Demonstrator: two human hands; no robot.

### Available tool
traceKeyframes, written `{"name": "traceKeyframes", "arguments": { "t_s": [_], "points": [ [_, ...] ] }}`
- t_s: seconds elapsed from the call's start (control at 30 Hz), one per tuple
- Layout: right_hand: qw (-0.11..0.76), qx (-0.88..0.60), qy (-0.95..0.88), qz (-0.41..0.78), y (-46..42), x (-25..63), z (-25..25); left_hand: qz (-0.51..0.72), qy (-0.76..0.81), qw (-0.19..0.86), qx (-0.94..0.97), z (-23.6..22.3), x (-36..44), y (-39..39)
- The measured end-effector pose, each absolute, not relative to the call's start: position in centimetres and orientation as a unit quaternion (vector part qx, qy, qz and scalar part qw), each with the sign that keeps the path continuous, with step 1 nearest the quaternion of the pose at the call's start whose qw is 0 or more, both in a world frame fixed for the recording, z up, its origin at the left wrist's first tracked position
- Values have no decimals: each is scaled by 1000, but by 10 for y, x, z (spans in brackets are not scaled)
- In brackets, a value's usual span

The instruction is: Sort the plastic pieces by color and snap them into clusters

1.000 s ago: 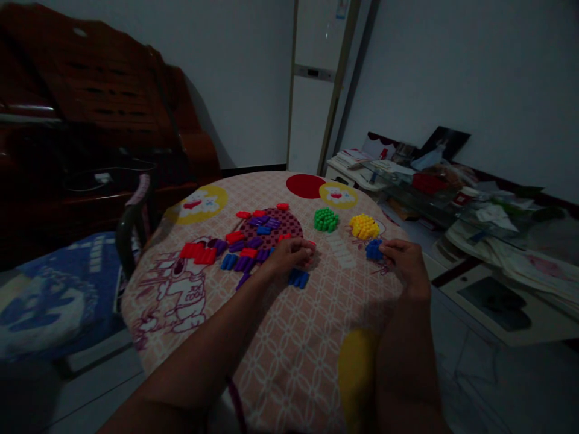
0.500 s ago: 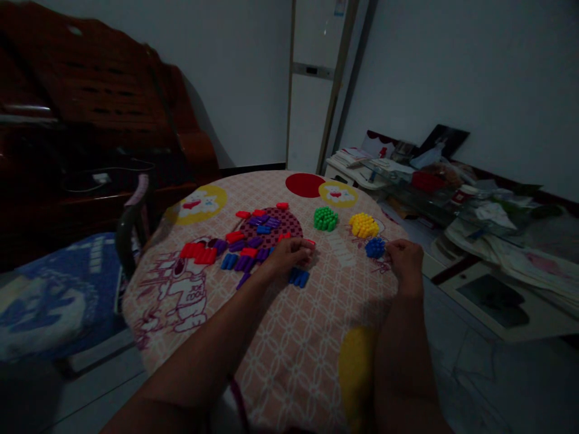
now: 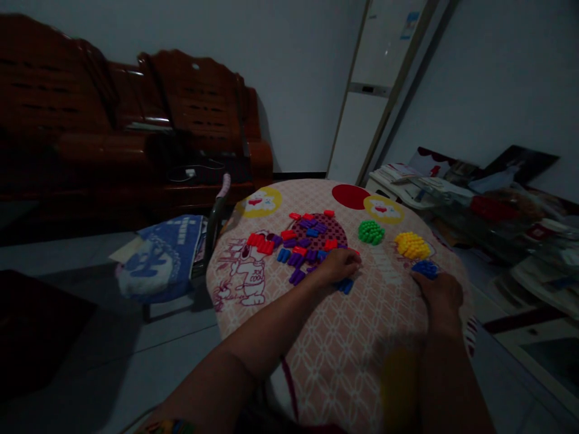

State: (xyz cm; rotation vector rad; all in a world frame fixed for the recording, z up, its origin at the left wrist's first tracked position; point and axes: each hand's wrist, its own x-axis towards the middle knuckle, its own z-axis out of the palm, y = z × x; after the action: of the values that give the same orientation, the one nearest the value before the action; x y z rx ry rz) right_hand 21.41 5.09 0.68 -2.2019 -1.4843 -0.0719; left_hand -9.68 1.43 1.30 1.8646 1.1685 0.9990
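A round table [image 3: 362, 355] under a patterned cloth holds several loose red, purple and blue plastic blocks [image 3: 296, 250]. Sorted piles lie further right: green [image 3: 371, 232], yellow [image 3: 411, 246] and blue [image 3: 424, 268]. My left hand [image 3: 340, 265] rests curled over blocks near the middle of the spread, fingers closed; a red piece shows at its fingertips and blue blocks [image 3: 346, 285] lie under its heel. My right hand [image 3: 439, 293] sits just behind the blue pile, seen from the back, its fingers hidden.
A dark wooden sofa [image 3: 113, 126] runs along the left wall. A chair with a blue cushion [image 3: 160, 256] stands against the table's left side. A low stand heaped with papers and boxes [image 3: 488, 211] is at the right. A tall white appliance [image 3: 375, 90] stands in the corner.
The view has swung to the left, so the table now sits further right in the picture. My right hand has pulled back slightly from the blue pile. My left hand stays on the blocks.
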Motion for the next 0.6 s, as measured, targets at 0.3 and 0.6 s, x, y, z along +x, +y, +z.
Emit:
{"name": "traceKeyframes", "arguments": {
  "t_s": [0.3, 0.6],
  "points": [
    [267, -825, -496, -39, 44, 208, 3, 367, 450, 252, 774, 15, -90, 12],
    [425, -808, -400, -79, 29, 192, 5, 367, 651, 52, 662, 23, -176, 47]
  ]
}}
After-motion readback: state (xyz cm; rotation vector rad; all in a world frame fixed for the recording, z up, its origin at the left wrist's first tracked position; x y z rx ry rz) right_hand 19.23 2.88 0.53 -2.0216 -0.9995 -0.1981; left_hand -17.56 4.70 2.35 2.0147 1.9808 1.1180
